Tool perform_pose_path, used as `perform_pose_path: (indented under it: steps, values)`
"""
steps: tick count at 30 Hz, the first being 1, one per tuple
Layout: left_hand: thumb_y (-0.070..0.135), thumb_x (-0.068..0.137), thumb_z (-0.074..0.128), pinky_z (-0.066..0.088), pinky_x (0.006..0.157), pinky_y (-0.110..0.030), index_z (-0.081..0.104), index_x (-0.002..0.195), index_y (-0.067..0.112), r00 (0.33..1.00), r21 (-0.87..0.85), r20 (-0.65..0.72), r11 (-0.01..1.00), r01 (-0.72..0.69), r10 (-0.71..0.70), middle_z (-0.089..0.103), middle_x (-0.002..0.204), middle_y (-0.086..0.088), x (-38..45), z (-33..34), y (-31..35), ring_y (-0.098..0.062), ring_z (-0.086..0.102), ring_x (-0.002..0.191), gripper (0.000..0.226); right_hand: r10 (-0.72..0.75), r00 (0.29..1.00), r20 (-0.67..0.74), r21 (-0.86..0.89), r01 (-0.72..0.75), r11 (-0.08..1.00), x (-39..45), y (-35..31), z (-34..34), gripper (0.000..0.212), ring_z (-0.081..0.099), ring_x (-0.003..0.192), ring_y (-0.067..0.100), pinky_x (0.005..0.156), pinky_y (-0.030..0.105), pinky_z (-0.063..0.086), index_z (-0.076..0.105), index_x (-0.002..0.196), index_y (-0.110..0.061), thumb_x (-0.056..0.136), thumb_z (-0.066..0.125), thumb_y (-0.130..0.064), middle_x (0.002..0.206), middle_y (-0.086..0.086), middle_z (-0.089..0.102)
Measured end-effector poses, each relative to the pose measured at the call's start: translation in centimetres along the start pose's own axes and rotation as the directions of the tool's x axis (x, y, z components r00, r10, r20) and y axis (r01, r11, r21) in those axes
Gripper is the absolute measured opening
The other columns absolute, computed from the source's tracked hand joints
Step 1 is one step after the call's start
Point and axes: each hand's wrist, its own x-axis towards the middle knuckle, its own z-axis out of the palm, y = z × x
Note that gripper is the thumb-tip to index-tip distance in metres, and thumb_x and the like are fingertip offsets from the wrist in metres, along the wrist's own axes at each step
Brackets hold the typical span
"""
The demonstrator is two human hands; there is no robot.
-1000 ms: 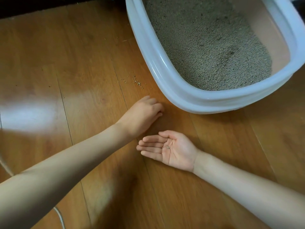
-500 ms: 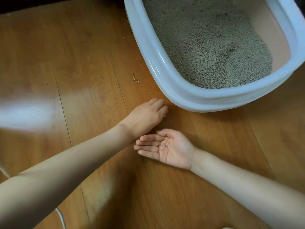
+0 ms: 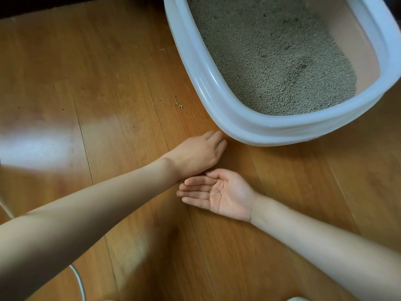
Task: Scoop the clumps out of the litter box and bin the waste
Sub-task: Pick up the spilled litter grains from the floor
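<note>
Evenly and softly lit, fairly bright. Broad white glare on the wooden floor at the left, washing out the grain there. Soft shadows under both forearms and beneath the litter box rim. Sharp in the middle; slightly smeared and bent toward the edges by the wide lens.

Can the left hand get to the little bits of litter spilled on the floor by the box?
Probably yes. The left hand rests on the wooden floor close to the spilled litter grains, with only bare floor between them; the litter box sits off to the side.
</note>
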Motion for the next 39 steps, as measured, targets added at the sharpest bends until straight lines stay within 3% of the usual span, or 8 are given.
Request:
perform_pose_path:
  steps: [6,9,11,16,21,28,34,39]
  values:
    - [0.01,0.1,0.03,0.041,0.066,-0.034,0.049,0.1,0.004,0.991,-0.135,-0.043,0.984,0.119,-0.126,0.045,0.094,-0.007,0.8,0.4,0.0,-0.02,0.045,0.075,0.019,-0.011,1.0,-0.014,-0.022,0.011,1.0,-0.2,0.1,0.1,0.045,0.066,0.1,0.04,0.091,0.045,0.052,0.069,0.092,0.014,0.09,0.035,-0.016,0.103,0.03,0.067]
    - [0.015,0.104,0.034,0.042,0.075,-0.042,0.045,0.116,-0.002,0.966,-0.197,-0.013,0.947,0.252,-0.26,0.047,0.115,-0.019,1.3,0.5,0.1,-0.032,0.052,0.089,0.024,-0.017,1.0,-0.024,-0.032,0.016,0.999,-0.4,0.2,0.1,0.044,0.066,0.1,0.04,0.091,0.045,0.052,0.069,0.092,0.014,0.088,0.037,-0.016,0.104,0.03,0.066]
    - [0.014,0.103,0.038,0.044,0.072,-0.045,0.047,0.118,-0.007,0.941,-0.184,-0.004,0.926,0.331,-0.337,0.048,0.115,-0.025,1.5,0.6,0.6,-0.039,0.054,0.088,0.026,-0.021,0.999,-0.028,-0.046,0.02,0.999,-0.4,0.2,0.1,0.044,0.067,0.099,0.039,0.091,0.045,0.052,0.069,0.09,0.013,0.088,0.037,-0.017,0.103,0.03,0.067]
    - [0.005,0.08,0.074,0.023,0.043,-0.025,0.059,0.087,-0.006,0.909,-0.052,-0.066,0.911,0.409,-0.412,0.057,0.075,-0.02,1.7,0.7,1.2,-0.032,0.052,0.047,0.02,-0.022,0.999,-0.039,-0.063,0.019,0.998,-0.3,0.3,-0.1,0.044,0.064,0.102,0.043,0.092,0.047,0.051,0.068,0.084,0.014,0.089,0.036,-0.015,0.103,0.033,0.064]
    - [0.011,0.09,0.062,0.032,0.046,-0.031,0.06,0.098,-0.007,0.872,-0.191,-0.073,0.865,0.463,-0.483,0.061,0.09,-0.022,1.9,0.6,1.2,-0.038,0.059,0.06,0.02,-0.037,0.998,-0.044,-0.053,0.035,0.998,-0.5,0.3,-0.2,0.044,0.067,0.098,0.041,0.089,0.046,0.054,0.069,0.08,0.013,0.087,0.037,-0.016,0.097,0.031,0.067]
    - [0.001,0.078,0.07,0.026,0.035,-0.023,0.058,0.08,-0.009,0.936,-0.158,-0.055,0.928,0.336,-0.349,0.056,0.07,-0.023,1.9,0.3,1.2,-0.032,0.046,0.034,0.016,-0.047,0.995,-0.088,-0.066,0.042,0.997,-0.4,0.4,-0.2,0.044,0.067,0.097,0.04,0.088,0.046,0.053,0.07,0.083,0.013,0.086,0.038,-0.016,0.099,0.03,0.067]
    - [0.016,0.097,0.045,0.043,0.061,-0.041,0.05,0.094,0.004,0.931,-0.295,-0.018,0.892,0.342,-0.363,0.049,0.092,-0.01,0.1,-2.5,0.6,-0.029,0.053,0.066,0.013,-0.081,0.985,-0.15,-0.027,0.078,0.997,-0.3,0.2,-0.2,0.044,0.067,0.096,0.042,0.088,0.048,0.054,0.068,0.096,0.016,0.09,0.039,-0.016,0.106,0.033,0.065]
    - [0.022,0.098,0.04,0.043,0.048,-0.036,0.059,0.09,0.006,0.982,-0.171,-0.089,0.974,0.147,-0.164,0.055,0.086,-0.007,-2.7,-4.9,5.0,-0.024,0.052,0.063,0.026,-0.215,0.956,-0.201,0.101,0.239,0.966,0.1,-1.7,0.3,0.013,0.069,0.07,0.024,0.067,0.032,0.057,0.072,0.08,-0.001,0.069,0.065,-0.005,0.076,0.015,0.068]
